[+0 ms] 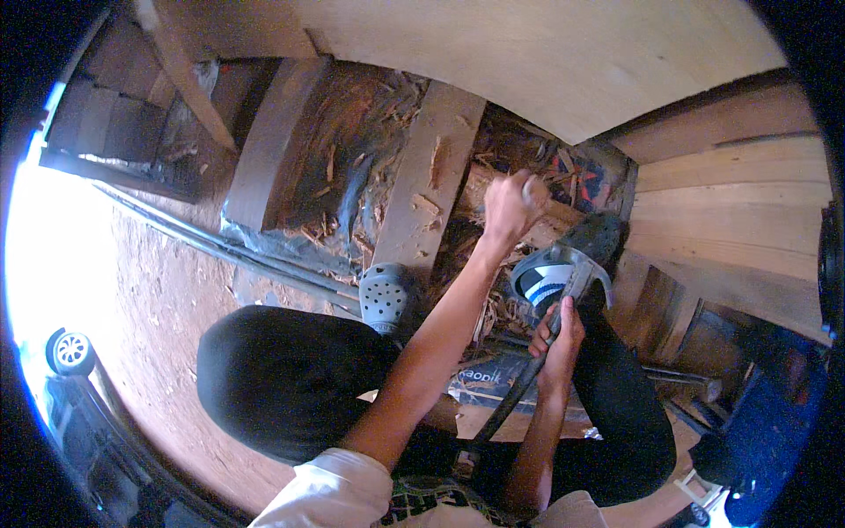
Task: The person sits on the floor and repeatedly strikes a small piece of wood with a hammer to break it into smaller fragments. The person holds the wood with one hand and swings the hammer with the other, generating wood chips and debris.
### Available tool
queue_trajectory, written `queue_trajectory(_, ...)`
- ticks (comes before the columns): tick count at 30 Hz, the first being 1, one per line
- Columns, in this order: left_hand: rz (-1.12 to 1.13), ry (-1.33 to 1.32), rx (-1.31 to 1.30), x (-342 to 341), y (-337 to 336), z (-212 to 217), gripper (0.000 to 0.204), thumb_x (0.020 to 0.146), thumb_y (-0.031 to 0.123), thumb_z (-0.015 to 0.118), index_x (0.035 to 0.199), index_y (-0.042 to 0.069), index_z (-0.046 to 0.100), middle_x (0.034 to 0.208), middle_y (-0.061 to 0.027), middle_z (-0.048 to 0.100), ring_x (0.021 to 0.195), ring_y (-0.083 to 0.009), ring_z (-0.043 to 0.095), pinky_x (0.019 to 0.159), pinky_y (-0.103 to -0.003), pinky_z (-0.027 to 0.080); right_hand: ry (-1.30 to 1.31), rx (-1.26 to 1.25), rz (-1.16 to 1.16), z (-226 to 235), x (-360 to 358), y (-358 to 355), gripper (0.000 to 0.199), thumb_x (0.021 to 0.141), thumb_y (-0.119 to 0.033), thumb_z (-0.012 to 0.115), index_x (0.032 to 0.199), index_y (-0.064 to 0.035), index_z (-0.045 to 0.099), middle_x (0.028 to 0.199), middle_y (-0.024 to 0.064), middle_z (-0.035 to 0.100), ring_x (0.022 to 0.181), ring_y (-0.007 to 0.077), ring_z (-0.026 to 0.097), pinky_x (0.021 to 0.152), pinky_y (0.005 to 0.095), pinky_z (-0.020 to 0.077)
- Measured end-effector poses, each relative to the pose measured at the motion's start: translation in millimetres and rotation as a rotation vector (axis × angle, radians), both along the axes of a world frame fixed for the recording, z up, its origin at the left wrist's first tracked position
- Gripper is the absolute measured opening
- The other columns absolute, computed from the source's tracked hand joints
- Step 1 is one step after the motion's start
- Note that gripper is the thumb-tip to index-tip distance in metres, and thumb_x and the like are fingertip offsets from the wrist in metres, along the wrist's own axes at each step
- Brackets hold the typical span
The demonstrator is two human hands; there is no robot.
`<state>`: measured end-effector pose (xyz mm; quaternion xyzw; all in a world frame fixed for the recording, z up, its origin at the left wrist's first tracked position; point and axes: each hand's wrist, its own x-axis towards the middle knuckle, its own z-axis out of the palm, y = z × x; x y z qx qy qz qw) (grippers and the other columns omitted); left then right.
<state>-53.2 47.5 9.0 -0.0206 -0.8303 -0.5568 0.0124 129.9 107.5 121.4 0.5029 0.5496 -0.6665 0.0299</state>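
Observation:
My left hand reaches forward over the wood debris and is closed in a fist. A small pale, rounded end shows at its top, but I cannot make out what it belongs to. Near my right knee, my right hand is wrapped around the dark handle of a hammer. Its curved metal head points up and away from me, just above my right shoe. The handle runs back toward my lap. Beneath my left hand lies a rough piece of wood among splinters.
Wide wooden beams cross the ground, with wood chips between them. A grey perforated clog is on my left foot. A large plywood sheet overhangs the far side. Long metal pipes lie at left; a dark car stands beyond.

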Motion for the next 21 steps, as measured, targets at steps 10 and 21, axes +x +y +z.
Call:
queue_trajectory(10,-0.11,-0.03,-0.144,-14.4,-1.1,0.2,0.029,0.062,0.02,0.073,0.081,0.0,0.068,0.078,-0.0231,0.066,0.076,-0.0411,0.064,0.072,-0.046,0.052,-0.023,0.005,0.025,1.5,-2.8,5.2,0.036,0.095,-0.047,0.05,0.087,-0.012,0.048,0.056,-0.0034,0.037,0.041,0.0064,0.034,0.038,0.0226,0.0271)
queue_trajectory(21,-0.732,0.027,-0.194,-37.3,-20.8,-19.4,0.008,0.077,0.015,0.06,0.078,0.007,0.061,0.066,-0.0088,0.059,0.063,-0.0288,0.057,0.07,-0.042,0.047,-0.002,-0.013,0.016,5.9,3.8,11.1,0.038,0.094,-0.049,0.051,0.085,-0.0126,0.047,0.056,-0.0041,0.036,0.04,0.0057,0.033,0.037,0.022,0.0259)
